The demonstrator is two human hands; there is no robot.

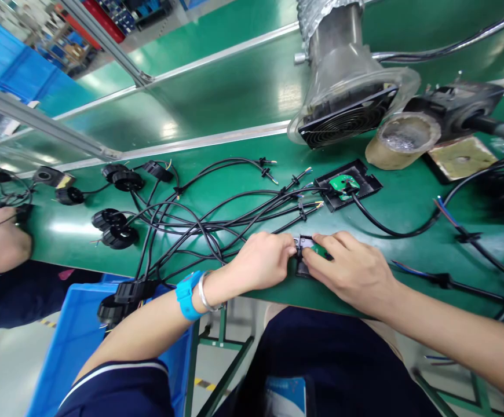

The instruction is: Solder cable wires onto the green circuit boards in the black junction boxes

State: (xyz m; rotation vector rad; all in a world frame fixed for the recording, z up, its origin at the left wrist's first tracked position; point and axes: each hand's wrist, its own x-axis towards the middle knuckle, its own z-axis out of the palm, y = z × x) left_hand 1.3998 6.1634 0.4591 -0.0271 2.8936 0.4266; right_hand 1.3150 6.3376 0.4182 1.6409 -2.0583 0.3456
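Note:
My left hand (267,260) is closed in a pinch at the left edge of a small black tray (303,270); what lies between its fingertips is hidden. From the right, my right hand (354,269) grips a green circuit board (321,251) at the tray, thumb and fingers bent over it. My hands cover most of this board. Just behind them lies another black tray (367,180) holding a round green circuit board (343,185) with a black cable attached. Black cables (217,223) with bared coloured wire ends spread left of my hands.
A fume extraction hood (343,98) with a black fan grille hangs at the back right. Beside it stand a tan round pot (402,142) and a yellowish sponge (463,157). Black round caps (119,229) lie at left. A blue bin (78,347) sits below; a co-worker's hand (4,234) is far left.

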